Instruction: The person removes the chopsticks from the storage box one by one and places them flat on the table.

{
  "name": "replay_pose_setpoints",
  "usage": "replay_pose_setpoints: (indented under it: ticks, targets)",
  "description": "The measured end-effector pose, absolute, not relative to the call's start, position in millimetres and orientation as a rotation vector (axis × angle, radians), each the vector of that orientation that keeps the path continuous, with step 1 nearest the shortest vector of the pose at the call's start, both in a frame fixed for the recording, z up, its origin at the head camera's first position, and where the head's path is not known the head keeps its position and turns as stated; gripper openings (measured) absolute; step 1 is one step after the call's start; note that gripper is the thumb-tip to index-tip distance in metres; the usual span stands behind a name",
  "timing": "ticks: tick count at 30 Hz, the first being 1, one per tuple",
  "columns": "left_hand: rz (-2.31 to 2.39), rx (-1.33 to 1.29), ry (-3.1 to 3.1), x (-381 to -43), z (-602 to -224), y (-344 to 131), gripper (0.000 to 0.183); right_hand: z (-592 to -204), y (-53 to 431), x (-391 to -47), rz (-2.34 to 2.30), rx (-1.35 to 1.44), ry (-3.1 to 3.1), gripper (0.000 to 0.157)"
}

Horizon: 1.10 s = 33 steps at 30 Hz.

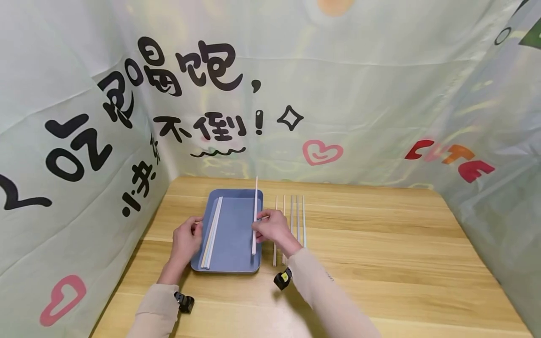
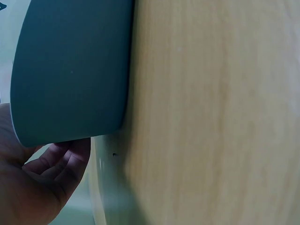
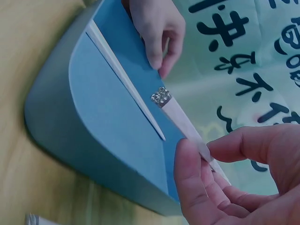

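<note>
My right hand [image 1: 272, 226] pinches a pale pink chopstick [image 1: 255, 211] between thumb and fingers above the right side of a blue tray [image 1: 234, 271]. Its thick end, a silvery glittering tip [image 3: 161, 96], points toward the near side. At the tray's left edge, my left hand [image 1: 187, 240] grips the side, its fingers [image 2: 77, 161] curled against the outer wall. Inside the tray, several pale chopsticks [image 1: 212, 232] lie bundled along the left, slightly slanted.
Right of the tray, several more chopsticks [image 1: 297, 213] lie roughly parallel on the wooden table [image 1: 380, 234], partly covered by my right hand and forearm. A printed curtain [image 1: 372, 103] encloses the back and both sides of the table.
</note>
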<state>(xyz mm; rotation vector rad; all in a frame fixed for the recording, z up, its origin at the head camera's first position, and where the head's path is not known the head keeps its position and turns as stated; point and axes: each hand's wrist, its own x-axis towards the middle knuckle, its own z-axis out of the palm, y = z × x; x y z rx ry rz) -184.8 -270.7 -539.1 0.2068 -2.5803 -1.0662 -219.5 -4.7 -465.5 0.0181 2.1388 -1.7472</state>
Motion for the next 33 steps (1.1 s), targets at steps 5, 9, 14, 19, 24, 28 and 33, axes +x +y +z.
replay_pose_setpoints:
  ticks: [5, 9, 14, 19, 24, 28, 33]
  targets:
    - [-1.074, 0.215, -2.591, -184.2, -538.4, -272.0, 0.026, -463.2, 7.7, -221.9, -1.736, 0.044, 2.169, 0.035]
    - [-1.074, 0.222, -2.594, -183.9, -539.0, -272.2, 0.026, -464.4, 16.6, -223.4, -1.731, 0.064, 2.183, 0.036]
    - [-1.066, 0.213, -2.58, -184.3, -540.7, -272.7, 0.025, -468.3, 29.7, -224.4, -1.728, 0.088, 2.2, 0.036]
    - [-1.066, 0.206, -2.575, -184.6, -541.3, -272.7, 0.024, -473.3, 48.2, -225.3, -1.733, 0.147, 2.194, 0.036]
    - [-1.069, 0.207, -2.576, -184.5, -540.6, -272.7, 0.025, -476.9, 69.7, -226.2, -1.732, 0.197, 2.198, 0.037]
    - [-1.066, 0.211, -2.574, -184.6, -540.1, -272.6, 0.024, -477.7, 84.1, -226.7, -1.729, 0.214, 2.213, 0.039]
    - [-1.077, 0.215, -2.578, -184.7, -539.6, -272.7, 0.025, -479.9, 98.7, -226.6, -1.707, 0.226, 2.244, 0.039]
